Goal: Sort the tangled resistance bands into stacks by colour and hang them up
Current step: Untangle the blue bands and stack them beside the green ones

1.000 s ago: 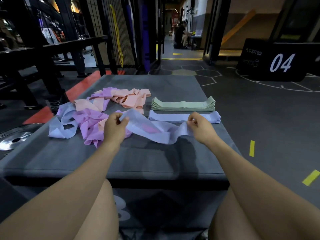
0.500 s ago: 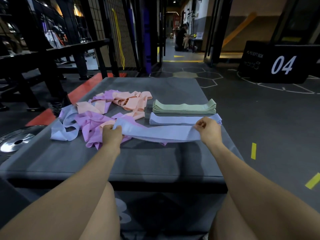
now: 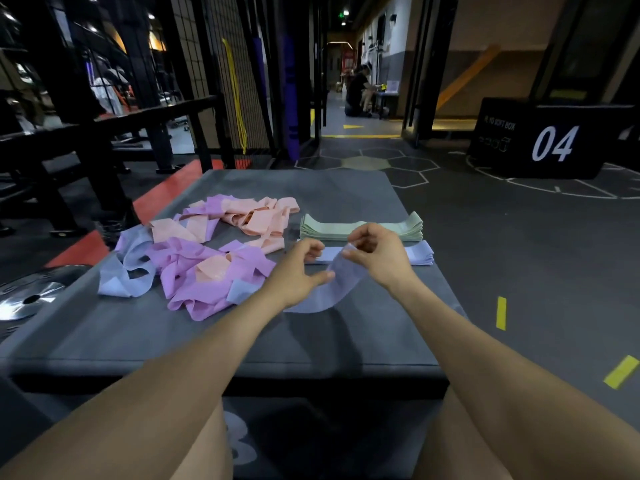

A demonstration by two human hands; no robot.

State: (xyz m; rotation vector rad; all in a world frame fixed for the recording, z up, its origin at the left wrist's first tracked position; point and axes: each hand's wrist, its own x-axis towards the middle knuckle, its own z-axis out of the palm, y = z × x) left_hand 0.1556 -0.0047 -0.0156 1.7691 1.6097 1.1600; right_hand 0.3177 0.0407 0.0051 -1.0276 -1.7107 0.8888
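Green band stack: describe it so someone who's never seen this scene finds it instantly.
Start at the grey padded box in front of the person. On its far right part, past both hands, two flat folded stacks lie side by side. The green band stack is the farther and thicker one, the only pale green among the bands, behind the thin blue stack and right of the tangled pile.

Grey padded box (image 3: 311, 341); tangled bands (image 3: 207, 258) left; green stack (image 3: 363, 230), blue stack (image 3: 419, 254) right.
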